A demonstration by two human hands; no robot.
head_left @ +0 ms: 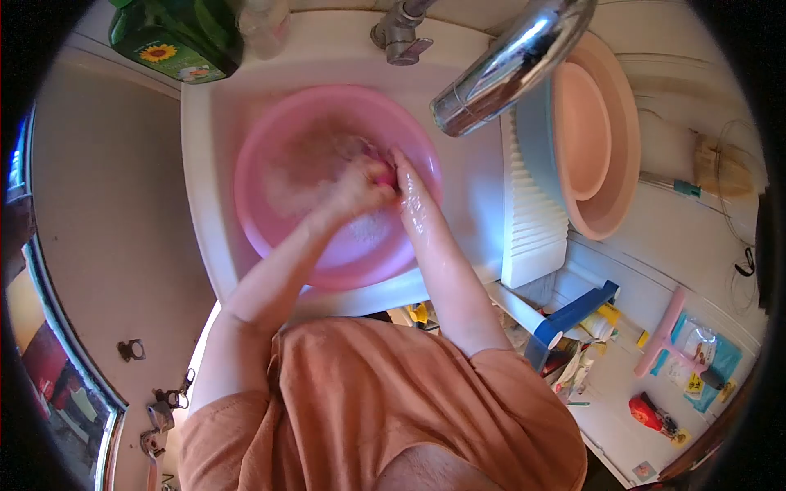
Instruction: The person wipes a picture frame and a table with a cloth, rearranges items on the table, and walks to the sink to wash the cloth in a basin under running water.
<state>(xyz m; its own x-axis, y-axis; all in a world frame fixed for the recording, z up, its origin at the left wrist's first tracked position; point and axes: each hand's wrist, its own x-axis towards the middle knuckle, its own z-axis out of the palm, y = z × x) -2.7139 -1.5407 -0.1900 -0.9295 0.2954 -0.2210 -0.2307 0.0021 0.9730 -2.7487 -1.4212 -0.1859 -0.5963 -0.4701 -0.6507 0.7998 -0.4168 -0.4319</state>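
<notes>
Reaching into a pink basin (250, 176) that sits in a white sink (481, 221), two wet bare hands come together over water (299, 176), cloudy toward the far left and with a patch of suds nearer the wrists. The left hand (360, 188) is clenched around a small pink item (383, 174), just right of the basin's middle; its exact shape is hidden by the fingers. The right hand (401, 173) is close against the item's right side, wet and shiny down to the forearm, its thumb side up; its fingers are mostly out of sight, so whether it grips the item cannot be told.

A shiny metal faucet (491, 82) juts in from the far right, above the sink. At the sink's far side is a metal valve (401, 37), and at the far left corner stand a green bottle (176, 41) with a sunflower label and a clear bottle (264, 29). Along the right side are a white ridged board (532, 221) and, beyond it, several tubs (624, 147), peach and blue-gray, one inside another. Nearer on the right hangs a pink-handled tool (661, 331). An orange-brown shirt (360, 401) fills the near edge.
</notes>
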